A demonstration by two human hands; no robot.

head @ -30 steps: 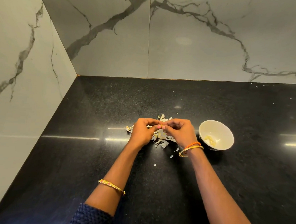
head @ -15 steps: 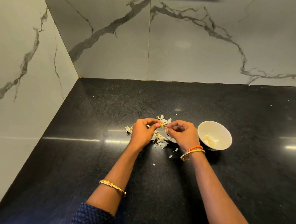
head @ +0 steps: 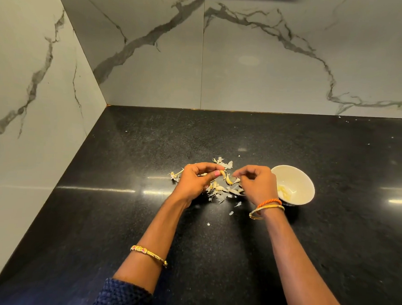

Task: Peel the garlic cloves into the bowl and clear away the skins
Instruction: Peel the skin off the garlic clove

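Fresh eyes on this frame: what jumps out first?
Two bare hands meet mid-counter: the left hand pinches a garlic clove at its fingertips, and the right hand pinches a strip of skin beside it. Under and around them lies a pale heap of garlic skins, stark on the black countertop. Just right of the right hand stands a white bowl holding peeled garlic.

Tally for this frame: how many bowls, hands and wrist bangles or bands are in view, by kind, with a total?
Bowls: 1, the white bowl
Hands: 2, left hand and right hand
Wrist bangles or bands: 3, a gold bangle on the left arm, an orange band and a gold bangle on the right
Total: 6
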